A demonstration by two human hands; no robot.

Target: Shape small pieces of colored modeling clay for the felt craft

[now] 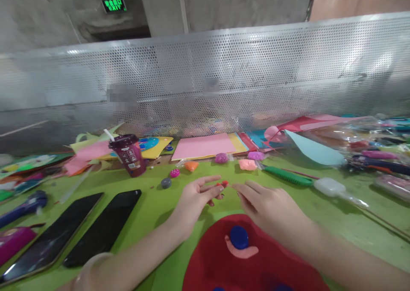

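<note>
My left hand [196, 197] is closed in a pinch on a small red piece of soft clay [225, 183], which shows at the fingertips. My right hand [264, 203] hovers just to its right, fingers bent and pressed together; what they hold, if anything, is too small to make out. Below both hands lies a round red sheet [211, 257]. On it sits a blue round cap [239, 237] with a curved pink clay strip [243, 253] along its lower edge. More blue pieces show at the bottom edge of the view.
Left of my hands are two dark phones [104, 227] and a lidded maroon cup [130, 154] with a straw. Clay lumps, among them a pink lump [247, 164], lie beyond the hands. A green-handled tool [288, 176] lies right. Behind stands a perforated metal panel [205, 77].
</note>
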